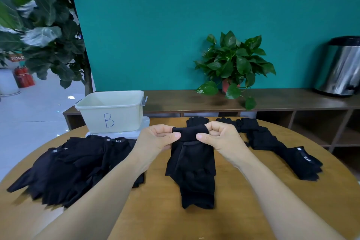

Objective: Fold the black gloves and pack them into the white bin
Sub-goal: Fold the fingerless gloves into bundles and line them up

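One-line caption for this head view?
Both hands, left hand and right hand, pinch a black glove's cuff near the white bin.

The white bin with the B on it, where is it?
The white bin sits at the table's far left edge, resting on a clear lid, just behind the pile of black gloves.

On the tabletop [243,210] a glove [192,171] lies in the middle, a pile of gloves [74,165] to its left, more gloves [272,142] to its right. The bin [111,111] stands behind the left pile, on a lid [145,122]. A shelf [272,101] behind carries a plant [233,64] and an urn [342,68].
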A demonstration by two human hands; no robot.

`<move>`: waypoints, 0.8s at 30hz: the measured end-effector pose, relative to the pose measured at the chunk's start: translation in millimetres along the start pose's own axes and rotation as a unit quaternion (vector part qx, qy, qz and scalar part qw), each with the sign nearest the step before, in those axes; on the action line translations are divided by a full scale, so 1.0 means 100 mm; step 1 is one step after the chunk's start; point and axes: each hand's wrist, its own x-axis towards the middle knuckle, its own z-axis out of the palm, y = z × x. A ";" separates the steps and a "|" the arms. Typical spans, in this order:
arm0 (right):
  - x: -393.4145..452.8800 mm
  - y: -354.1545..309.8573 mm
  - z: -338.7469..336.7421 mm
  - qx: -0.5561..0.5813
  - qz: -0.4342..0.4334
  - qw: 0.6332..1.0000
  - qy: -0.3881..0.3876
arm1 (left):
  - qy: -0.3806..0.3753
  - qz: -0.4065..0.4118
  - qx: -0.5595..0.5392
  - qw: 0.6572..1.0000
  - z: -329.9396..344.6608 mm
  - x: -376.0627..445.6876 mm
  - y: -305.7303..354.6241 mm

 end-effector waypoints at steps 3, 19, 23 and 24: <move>0.04 0.04 -0.01 -0.016 0.005 1.000 -0.001 | 0.017 0.003 0.005 1.000 0.02 0.06 0.01; 0.85 0.63 -0.22 -0.092 0.037 0.994 0.040 | -0.046 0.048 0.120 0.991 0.02 1.11 -0.26; 1.02 0.83 -0.25 -0.145 0.050 0.987 0.039 | -0.052 0.088 0.142 0.985 0.03 1.35 -0.41; 1.03 0.88 -0.26 -0.161 0.052 0.985 0.039 | -0.057 0.099 0.153 0.982 0.03 1.38 -0.47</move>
